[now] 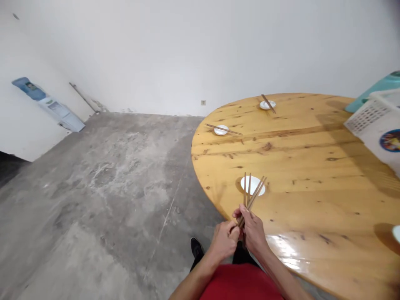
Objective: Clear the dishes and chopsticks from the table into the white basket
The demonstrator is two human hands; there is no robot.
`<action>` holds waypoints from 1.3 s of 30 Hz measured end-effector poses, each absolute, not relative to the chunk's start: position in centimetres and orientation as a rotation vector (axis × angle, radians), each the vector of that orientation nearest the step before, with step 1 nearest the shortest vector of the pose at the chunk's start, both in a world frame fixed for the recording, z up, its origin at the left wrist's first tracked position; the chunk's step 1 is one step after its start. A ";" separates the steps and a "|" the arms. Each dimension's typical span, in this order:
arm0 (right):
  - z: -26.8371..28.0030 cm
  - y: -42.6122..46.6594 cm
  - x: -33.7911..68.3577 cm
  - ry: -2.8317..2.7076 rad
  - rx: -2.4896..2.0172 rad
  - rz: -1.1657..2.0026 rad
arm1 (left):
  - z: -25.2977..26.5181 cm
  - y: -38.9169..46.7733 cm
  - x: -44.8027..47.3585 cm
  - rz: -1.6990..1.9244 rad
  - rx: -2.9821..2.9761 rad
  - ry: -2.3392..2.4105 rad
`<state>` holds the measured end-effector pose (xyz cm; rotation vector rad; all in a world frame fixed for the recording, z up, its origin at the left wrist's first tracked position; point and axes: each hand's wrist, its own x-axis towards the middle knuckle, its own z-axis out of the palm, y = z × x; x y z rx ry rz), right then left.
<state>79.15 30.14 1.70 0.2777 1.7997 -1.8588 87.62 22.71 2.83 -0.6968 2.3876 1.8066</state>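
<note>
Holding the chopsticks (253, 196) at the counter's edge, you have both hands on the bundle. Right hand (253, 230): thumb and fingers pinched around the shafts. Left hand (225, 239): curled closed at the lower part, thumb against the wood; the exact finger contact is hidden. At least four upper ends fan out above the near dish (254, 182) on the counter (300, 166); whether any touches it, you cannot tell. Farther off, a left dish (220, 133) and a back dish (264, 106) each have chopsticks lying across them.

Handling, judged by eye: light, stiff, probably wooden. Thin shafts likely roll against each other, so a loose grip risks splaying or dropping one. Smooth finish may slip a little; breakage seems unlikely in ordinary use. Best hold: pinch mid-shaft, one pair at a time, the other hand closed around the remainder near the lower ends.
</note>
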 end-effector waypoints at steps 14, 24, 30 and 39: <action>1.4 17.8 74.1 1.815 0.194 -2.163 | 2.1 10.2 83.7 1.223 -0.351 2.688; 0.1 12.6 63.5 2.274 0.467 -2.300 | 3.0 -3.0 75.5 1.157 -0.499 2.628; -3.6 9.8 62.0 2.266 0.778 -2.236 | 2.0 -9.7 74.8 1.249 -0.703 2.545; -2.9 3.9 59.3 2.143 0.974 -2.413 | -0.4 -23.6 69.9 1.162 -0.657 2.574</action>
